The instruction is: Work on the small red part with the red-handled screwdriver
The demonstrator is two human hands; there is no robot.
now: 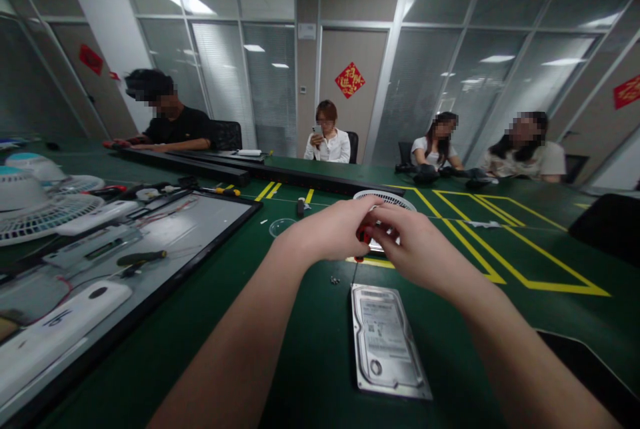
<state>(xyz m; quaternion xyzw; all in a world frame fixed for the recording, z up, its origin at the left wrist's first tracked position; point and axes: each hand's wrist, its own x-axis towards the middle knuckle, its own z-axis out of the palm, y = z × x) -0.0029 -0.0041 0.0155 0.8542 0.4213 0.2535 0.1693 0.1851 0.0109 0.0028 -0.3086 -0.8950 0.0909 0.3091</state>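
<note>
A silver hard drive (383, 342) lies flat on the green table, label side up. A screwdriver (359, 258) with a red and black handle stands nearly upright over it, its thin shaft reaching the drive's far left corner. My left hand (340, 229) is closed around the handle. From the other side my right hand (407, 239) bends over the same handle, thumb and fingers pinched on it. The fingers cover most of the handle. Several small screws (335, 280) sit in a loose group left of the drive.
To the left, a large panel (210, 222) carries tools and white fan parts (50, 209). A clear round dish (283, 227) and a white fan grille (385, 200) are beyond my hands. Yellow tape (565, 288) marks the table. Several people sit across the far side.
</note>
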